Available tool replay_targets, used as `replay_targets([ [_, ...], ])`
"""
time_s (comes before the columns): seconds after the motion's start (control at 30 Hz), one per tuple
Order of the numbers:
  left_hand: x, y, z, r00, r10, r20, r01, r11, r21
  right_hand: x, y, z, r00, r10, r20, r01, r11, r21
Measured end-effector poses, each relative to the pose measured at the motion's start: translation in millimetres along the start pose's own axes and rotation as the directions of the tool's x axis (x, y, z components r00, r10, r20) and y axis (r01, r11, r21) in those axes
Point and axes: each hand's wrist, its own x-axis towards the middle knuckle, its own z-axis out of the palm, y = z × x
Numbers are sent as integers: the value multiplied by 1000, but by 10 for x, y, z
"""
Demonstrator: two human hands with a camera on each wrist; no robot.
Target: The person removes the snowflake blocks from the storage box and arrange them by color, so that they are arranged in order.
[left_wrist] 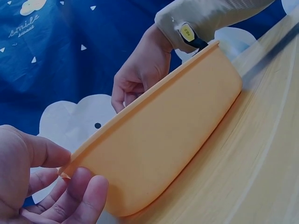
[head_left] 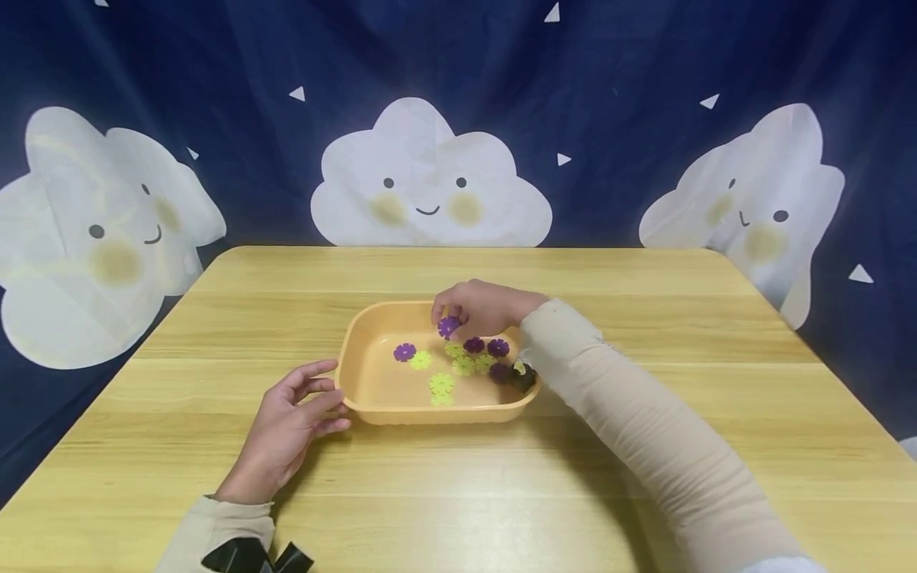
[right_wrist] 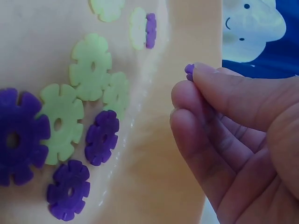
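Observation:
On the table stands an orange plastic basin (head_left: 444, 415) with purple and yellow-green notched snowflake discs in it. My left hand (head_left: 290, 426) holds the basin's left rim between thumb and fingers; the left wrist view shows the thumb at the rim's edge. Above the basin's far side, my right hand (head_left: 490, 306) pinches a purple snowflake disc (head_left: 448, 327) between thumb and fingers. Only a small edge of that disc (right_wrist: 189, 72) shows in the right wrist view. Below it lie yellow-green discs (right_wrist: 91, 66) and purple discs (right_wrist: 69, 190), some overlapping.
A dark strap piece (head_left: 523, 376) at the right wrist hangs over the basin's right end, hiding part of it. The wooden table (head_left: 458, 493) extends around the basin. Behind it hangs a blue curtain (head_left: 458, 48) with smiling clouds.

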Motion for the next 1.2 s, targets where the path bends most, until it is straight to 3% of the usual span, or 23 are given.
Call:
replay_targets([
  [0.33, -8, 2, 13, 1000, 15, 3, -15, 1000, -11, -43, -20, -92, 999, -4, -34, 4, 1000, 6],
  [0.53, -15, 17, 13, 1000, 13, -15, -13, 1000, -20, -112, -21, -196, 997, 33, -72, -26, 995, 97],
  [0.83, -3, 30, 7, 998, 18, -54, -19, 1000, -7, -332, 2, -357, 988, 18, -151, 11, 982, 187],
  [1.2, 8, 18, 6, 999, 9, -51, -10, 1000, -9, -597, 233, -335, 972, 73, -221, -7, 957, 289],
])
